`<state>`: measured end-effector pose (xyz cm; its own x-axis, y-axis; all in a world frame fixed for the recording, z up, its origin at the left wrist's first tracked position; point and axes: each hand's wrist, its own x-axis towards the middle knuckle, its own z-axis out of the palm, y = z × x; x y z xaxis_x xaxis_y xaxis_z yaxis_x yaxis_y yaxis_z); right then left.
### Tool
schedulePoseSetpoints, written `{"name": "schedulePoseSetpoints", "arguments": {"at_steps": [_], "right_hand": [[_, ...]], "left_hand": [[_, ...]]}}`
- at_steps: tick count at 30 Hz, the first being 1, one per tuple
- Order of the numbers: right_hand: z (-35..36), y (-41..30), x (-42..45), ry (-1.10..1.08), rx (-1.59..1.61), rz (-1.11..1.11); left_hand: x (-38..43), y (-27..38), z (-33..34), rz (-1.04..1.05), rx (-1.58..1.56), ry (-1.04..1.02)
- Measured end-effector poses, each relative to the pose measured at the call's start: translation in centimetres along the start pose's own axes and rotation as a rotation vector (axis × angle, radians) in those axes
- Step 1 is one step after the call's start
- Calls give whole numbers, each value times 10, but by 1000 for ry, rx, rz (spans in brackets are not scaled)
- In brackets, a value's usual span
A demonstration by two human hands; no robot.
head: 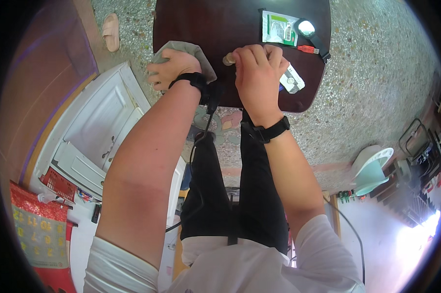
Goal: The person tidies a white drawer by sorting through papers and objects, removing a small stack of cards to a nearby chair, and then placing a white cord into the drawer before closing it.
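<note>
A grey folded cloth point(204, 66) lies at the left edge of the dark table. My left hand point(174, 67) grips it from above, fingers curled over the edge side. To the right, my right hand point(259, 67) pinches small round brass-coloured discs point(228, 59), which look like coins, between thumb and fingers above the tabletop. How many there are is hard to tell. A white and grey packet or box point(293, 80) lies beside the right hand, partly covered by it. Something blue shows at that packet's lower edge. Black straps circle both my wrists.
On the glossy dark table point(213, 22) lie a white and green pouch point(279, 28), a black-strapped watch point(307, 28) and a red USB stick point(307, 49). A black cable point(192, 154) hangs from my left wrist. A pink slipper point(111, 32) rests on the terrazzo floor.
</note>
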<state>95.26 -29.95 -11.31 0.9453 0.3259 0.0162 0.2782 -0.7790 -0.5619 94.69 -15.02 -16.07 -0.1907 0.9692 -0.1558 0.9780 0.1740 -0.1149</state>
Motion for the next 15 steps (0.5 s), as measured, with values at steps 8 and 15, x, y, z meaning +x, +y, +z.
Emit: {"name": "schedulePoseSetpoints", "arguments": {"at_steps": [8,15], "right_hand": [[14,7,1,-96,-79,-119],[2,3,2,-118,-86,-129]], "left_hand": [[-2,1,4,-7,-16,39],[-1,-1,3,-10,-27,8]]}}
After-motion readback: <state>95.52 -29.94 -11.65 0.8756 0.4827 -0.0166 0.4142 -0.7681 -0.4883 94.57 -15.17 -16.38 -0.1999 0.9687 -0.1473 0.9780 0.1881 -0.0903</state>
